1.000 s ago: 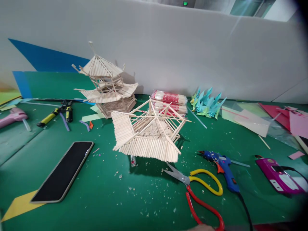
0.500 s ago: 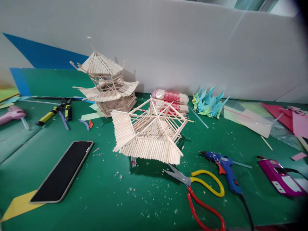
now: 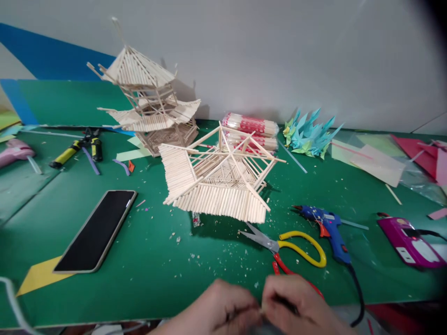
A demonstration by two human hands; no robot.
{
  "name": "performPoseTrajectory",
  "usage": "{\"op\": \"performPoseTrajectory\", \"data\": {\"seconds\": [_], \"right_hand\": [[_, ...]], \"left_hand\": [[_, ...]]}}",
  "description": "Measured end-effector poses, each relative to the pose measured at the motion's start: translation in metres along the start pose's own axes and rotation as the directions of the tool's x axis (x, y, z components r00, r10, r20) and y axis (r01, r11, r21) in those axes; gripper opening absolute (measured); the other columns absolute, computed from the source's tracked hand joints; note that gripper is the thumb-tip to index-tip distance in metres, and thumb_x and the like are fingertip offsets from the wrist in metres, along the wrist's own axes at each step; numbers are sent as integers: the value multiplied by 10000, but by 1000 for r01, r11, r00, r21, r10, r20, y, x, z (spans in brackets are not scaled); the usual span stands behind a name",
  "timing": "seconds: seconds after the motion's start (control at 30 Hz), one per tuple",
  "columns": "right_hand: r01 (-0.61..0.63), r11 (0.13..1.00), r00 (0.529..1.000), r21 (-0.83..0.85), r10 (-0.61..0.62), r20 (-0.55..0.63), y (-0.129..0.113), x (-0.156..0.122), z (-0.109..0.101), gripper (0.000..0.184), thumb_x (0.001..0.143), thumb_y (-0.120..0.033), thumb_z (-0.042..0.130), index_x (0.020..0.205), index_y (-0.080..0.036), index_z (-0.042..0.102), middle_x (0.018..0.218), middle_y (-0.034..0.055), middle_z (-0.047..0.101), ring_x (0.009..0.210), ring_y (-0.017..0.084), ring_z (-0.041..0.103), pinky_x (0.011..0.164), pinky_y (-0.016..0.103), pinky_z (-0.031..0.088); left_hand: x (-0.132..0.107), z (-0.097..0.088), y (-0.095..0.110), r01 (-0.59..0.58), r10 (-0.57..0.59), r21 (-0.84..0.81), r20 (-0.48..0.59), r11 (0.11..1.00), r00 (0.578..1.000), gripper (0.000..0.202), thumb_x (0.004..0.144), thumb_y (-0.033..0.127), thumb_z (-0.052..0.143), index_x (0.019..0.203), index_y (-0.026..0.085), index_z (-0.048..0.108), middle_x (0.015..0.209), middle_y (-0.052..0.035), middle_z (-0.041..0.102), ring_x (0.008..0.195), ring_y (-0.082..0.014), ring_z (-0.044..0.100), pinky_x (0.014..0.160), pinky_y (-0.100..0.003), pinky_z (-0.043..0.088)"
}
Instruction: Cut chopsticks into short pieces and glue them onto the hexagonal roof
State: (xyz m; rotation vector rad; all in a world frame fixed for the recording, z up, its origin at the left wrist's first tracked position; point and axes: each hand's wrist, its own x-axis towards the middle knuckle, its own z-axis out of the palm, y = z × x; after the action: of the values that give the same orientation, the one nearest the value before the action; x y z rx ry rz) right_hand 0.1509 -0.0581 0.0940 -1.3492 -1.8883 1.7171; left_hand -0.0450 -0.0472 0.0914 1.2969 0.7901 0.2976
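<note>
My left hand (image 3: 223, 309) and my right hand (image 3: 296, 304) are close together at the table's front edge, fingers curled. Something small seems pinched between their fingertips, but I cannot make out what. Just beyond them lie scissors (image 3: 268, 243) with one yellow and one red handle, blades apart, the red handle partly behind my right hand. Farther back stands a partly roofed frame of thin wooden sticks (image 3: 220, 202), two of its roof sides covered with sticks. To the right of the scissors rests a blue glue gun (image 3: 331, 232) with a clear glue stick in its back.
A tiered stick pagoda (image 3: 150, 97) stands back left, beside wrapped stick bundles (image 3: 249, 128) and blue folded-paper pieces (image 3: 310, 132). On the left are a phone (image 3: 98, 230), pliers (image 3: 78, 146) and a pink glue gun (image 3: 16, 151). A purple power strip (image 3: 410, 242) lies right.
Both hands have come into view at the bottom, close together. The view has tipped down, so the table's front edge and a white cable now show. The things on the table stay in place.
</note>
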Motion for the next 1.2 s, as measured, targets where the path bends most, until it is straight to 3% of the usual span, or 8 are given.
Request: {"op": "performPoseTrajectory", "data": {"seconds": [0.07,0.17,0.33,0.53,0.73,0.97,1.1,1.2], "right_hand": [[-6,1000,997,-23,4,-83,2,7,-4,319,908,-349,386,642,-184,449,601,-57,397,590,88,402,526,207,308],[-1,1000,990,-18,-2,-142,1,12,-8,340,924,-393,321,675,-191,434,621,-51,391,605,95,386,540,212,301],[8,1000,987,15,-5,-160,-7,11,-12,365,925,-399,312,650,-191,433,604,-46,410,590,98,405,535,208,317],[-85,955,904,-284,-46,-425,34,2,-24,202,913,-292,340,967,-208,515,910,41,577,840,170,541,746,292,422],[-305,675,763,-672,-249,-596,91,-5,-28,257,846,-227,404,1065,-136,500,1035,143,562,976,268,522,830,433,438],[-276,655,800,-704,-249,-546,86,-7,-35,235,878,-270,371,961,-159,560,952,117,621,892,255,587,773,411,481],[-210,819,825,-534,-144,-546,80,-25,-33,274,876,-335,365,1034,-195,541,1036,107,599,939,237,589,792,365,486],[-156,965,901,-213,50,-431,73,-38,-29,247,863,-348,396,1022,-233,545,1049,68,604,977,213,577,799,287,479]], "left_hand": [[10,2,3,35,-20,204,-74,978,997,359,896,304,376,625,148,552,568,48,401,548,-84,351,493,-212,266],[19,5,8,13,77,412,-200,911,977,332,905,294,341,687,161,553,607,21,489,565,-103,393,533,-229,280],[18,7,11,-60,206,533,-220,844,953,310,896,283,360,700,169,572,624,-13,566,577,-124,461,581,-236,312],[16,7,6,62,13,215,-331,975,943,296,889,358,357,717,176,515,603,34,388,579,-118,359,515,-218,272],[18,11,0,28,-38,-32,-395,999,918,274,863,390,412,713,175,492,585,54,334,538,-103,309,488,-225,239],[19,14,2,-24,-157,-366,-455,930,877,270,801,410,529,690,169,480,518,79,321,491,-79,244,453,-218,173],[19,13,0,-161,-212,-592,-510,790,834,239,755,377,605,723,148,546,483,92,301,460,-63,198,444,-216,144],[19,12,-4,-220,-224,-663,-517,716,826,236,741,357,630,742,125,589,455,100,283,442,-52,175,435,-210,133]]}}
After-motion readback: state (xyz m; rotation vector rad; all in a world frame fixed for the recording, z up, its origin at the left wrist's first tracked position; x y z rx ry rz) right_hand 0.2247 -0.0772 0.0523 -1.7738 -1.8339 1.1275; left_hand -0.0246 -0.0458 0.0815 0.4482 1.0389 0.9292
